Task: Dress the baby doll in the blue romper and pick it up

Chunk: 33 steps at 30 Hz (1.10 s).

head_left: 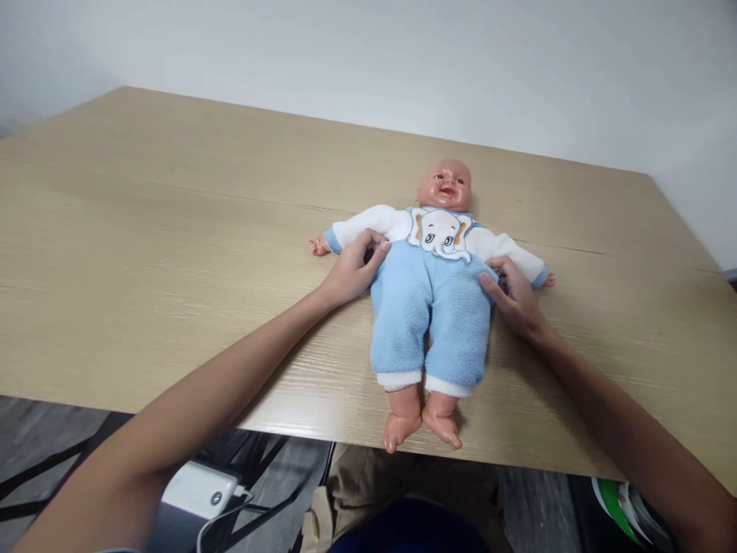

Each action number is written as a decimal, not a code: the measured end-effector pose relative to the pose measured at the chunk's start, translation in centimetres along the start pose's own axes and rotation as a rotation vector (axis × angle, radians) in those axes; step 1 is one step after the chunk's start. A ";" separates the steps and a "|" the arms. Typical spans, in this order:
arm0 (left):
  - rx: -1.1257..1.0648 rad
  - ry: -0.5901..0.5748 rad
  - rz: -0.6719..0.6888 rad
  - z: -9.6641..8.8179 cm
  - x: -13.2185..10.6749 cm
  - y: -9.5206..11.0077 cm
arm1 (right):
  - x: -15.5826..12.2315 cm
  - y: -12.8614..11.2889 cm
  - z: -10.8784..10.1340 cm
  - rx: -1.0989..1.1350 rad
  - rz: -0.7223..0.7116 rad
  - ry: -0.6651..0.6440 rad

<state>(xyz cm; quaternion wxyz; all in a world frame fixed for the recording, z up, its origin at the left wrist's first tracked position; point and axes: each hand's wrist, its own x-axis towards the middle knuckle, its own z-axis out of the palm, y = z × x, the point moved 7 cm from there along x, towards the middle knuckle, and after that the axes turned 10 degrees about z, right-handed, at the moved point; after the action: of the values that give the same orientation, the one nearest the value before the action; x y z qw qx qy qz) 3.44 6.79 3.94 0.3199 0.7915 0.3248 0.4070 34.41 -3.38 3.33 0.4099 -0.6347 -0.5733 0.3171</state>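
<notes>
A baby doll (431, 315) lies face up on the wooden table (173, 253), its head toward the wall and its bare feet at the front edge. It wears white sleeves and blue fleece trousers, with an elephant patch (441, 233) on the chest. At the doll's waist on the left side, my left hand (358, 267) pinches the blue outfit between thumb and fingers. On the opposite side, my right hand (512, 296) grips the outfit the same way, thumb on top. Some fingertips of both hands are hidden by the cloth and the doll's body.
A pale wall (368, 61) stands behind the table. Below the front edge, a white device (199, 489) with a cable lies at the left, near black metal legs. A green and white round object (619, 507) is at the lower right.
</notes>
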 end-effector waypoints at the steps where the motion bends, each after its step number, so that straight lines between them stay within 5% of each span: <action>1: 0.005 -0.002 0.002 0.0 0.0 0.0 | 0.0 0.0 -0.1 -0.049 -0.013 -0.004; 9: 0.060 0.001 0.013 -0.1 -0.1 0.1 | 0.6 0.4 -0.8 0.097 0.005 0.076; 15: 0.141 0.093 0.060 -0.6 -0.4 1.2 | -0.8 -0.8 -3.8 -0.326 -0.169 0.265; 20: 0.259 0.139 0.240 -0.2 1.0 5.6 | -1.7 0.1 -7.4 -0.554 -0.330 0.397; 27: 0.300 -0.192 0.497 6.8 7.3 12.1 | 0.2 2.9 -8.8 -0.522 -0.280 0.264; 33: 0.449 -0.512 0.563 14.5 11.3 11.3 | -0.2 1.3 -9.2 -0.445 -0.281 0.292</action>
<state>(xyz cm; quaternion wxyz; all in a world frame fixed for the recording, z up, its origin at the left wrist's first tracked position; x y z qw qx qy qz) 23.81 5.45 10.88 0.0870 0.9744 0.0870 0.1883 43.08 -5.03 6.42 0.3787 -0.6622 -0.6459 0.0292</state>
